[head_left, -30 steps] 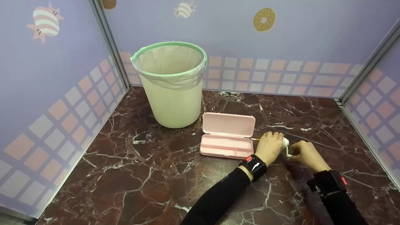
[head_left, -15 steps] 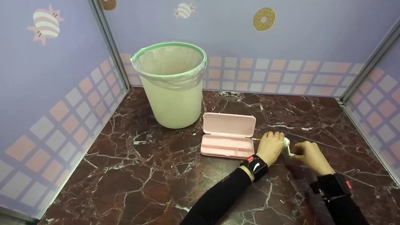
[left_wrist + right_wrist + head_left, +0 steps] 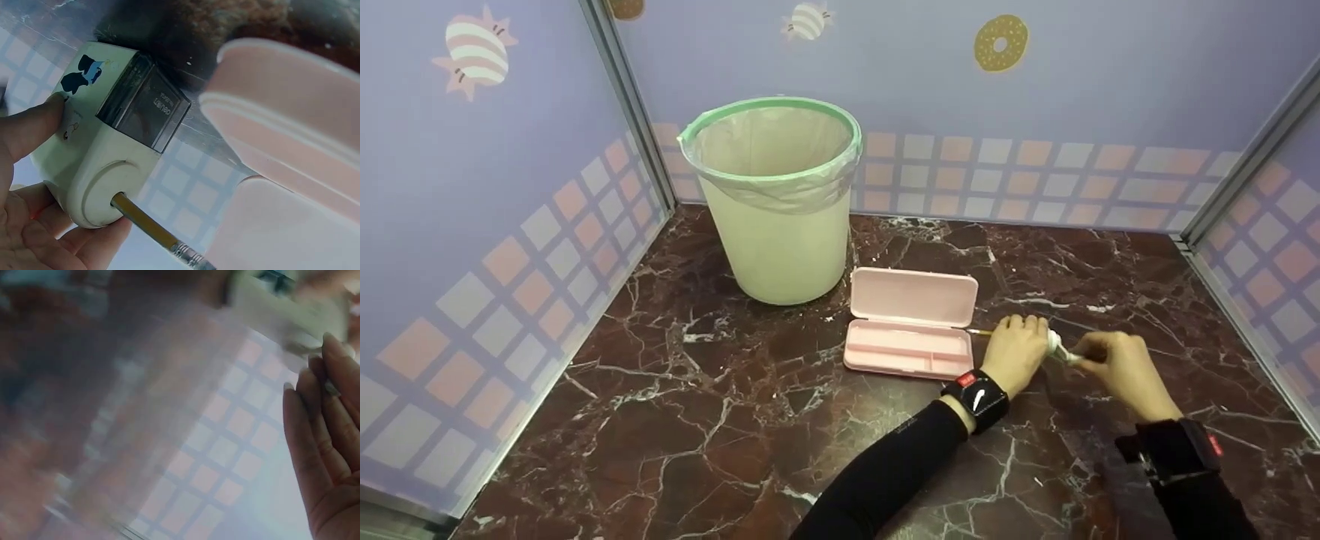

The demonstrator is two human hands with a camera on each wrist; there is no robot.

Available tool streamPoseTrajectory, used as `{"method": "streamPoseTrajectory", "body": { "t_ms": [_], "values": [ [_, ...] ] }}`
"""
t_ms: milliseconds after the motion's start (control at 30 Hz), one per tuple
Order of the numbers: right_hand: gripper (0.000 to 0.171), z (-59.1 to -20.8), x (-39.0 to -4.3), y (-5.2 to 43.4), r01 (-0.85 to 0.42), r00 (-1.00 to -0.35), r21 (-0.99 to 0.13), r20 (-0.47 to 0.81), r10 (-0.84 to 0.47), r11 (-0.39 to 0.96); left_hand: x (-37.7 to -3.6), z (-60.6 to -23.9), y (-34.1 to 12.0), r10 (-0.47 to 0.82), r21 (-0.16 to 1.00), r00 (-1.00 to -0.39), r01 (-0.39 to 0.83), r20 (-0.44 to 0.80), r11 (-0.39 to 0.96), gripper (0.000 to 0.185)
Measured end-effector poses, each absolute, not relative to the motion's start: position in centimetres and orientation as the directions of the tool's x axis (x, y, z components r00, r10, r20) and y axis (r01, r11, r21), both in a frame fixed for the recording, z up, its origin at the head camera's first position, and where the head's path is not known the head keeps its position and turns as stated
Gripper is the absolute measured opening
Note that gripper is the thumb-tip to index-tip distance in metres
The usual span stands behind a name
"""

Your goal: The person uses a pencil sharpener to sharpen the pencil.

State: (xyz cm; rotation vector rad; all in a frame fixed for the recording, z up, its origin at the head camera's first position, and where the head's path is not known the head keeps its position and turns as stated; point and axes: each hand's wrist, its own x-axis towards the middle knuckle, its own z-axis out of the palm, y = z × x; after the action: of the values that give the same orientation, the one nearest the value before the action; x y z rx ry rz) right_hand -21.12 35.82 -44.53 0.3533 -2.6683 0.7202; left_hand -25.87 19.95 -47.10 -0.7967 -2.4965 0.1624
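Observation:
A cream pencil sharpener [image 3: 1051, 343] stands on the marble table, just right of an open pink pencil case [image 3: 910, 322]. My left hand [image 3: 1017, 347] grips its body from the left; in the left wrist view its fingers [image 3: 29, 134] wrap the sharpener [image 3: 101, 152]. A yellow pencil [image 3: 147, 224] is pushed into the sharpener's front hole, and its metal end [image 3: 978, 331] pokes out toward the case. My right hand [image 3: 1112, 363] pinches the sharpener's crank handle [image 3: 1071, 357] on the right side. The right wrist view is blurred; it shows only my right hand's fingers [image 3: 323, 433].
A pale green waste bin [image 3: 777, 196] with a clear liner stands behind the case, at the back left. Patterned purple panels wall the table on three sides. Dark marble tabletop [image 3: 675, 405] stretches to the left and front.
My right hand has swung up and to the right with the crank handle. The left hand keeps the sharpener in place.

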Motion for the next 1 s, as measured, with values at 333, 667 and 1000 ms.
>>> {"method": "streamPoseTrajectory", "body": {
  "t_ms": [333, 667, 1000],
  "values": [
    [0.017, -43.2, -21.7, 35.4, -0.338, -0.891, -0.407, 0.428, -0.15, 0.848, -27.1, -47.1, 19.0, 0.651, -0.258, -0.646, 0.602, 0.398, 0.755, 0.038],
    [0.017, -42.9, -22.7, 34.7, -0.293, -0.834, -0.337, 0.548, -0.067, 0.895, -27.6, -47.0, 18.6, 0.68, -0.211, -0.63, 0.656, 0.374, 0.724, 0.039],
    [0.013, -43.4, -24.2, 34.6, -0.289, -0.816, -0.317, 0.575, -0.06, 0.903, -27.8, -47.0, 18.4, 0.675, -0.195, -0.634, 0.659, 0.377, 0.727, 0.039]
  ]
}}
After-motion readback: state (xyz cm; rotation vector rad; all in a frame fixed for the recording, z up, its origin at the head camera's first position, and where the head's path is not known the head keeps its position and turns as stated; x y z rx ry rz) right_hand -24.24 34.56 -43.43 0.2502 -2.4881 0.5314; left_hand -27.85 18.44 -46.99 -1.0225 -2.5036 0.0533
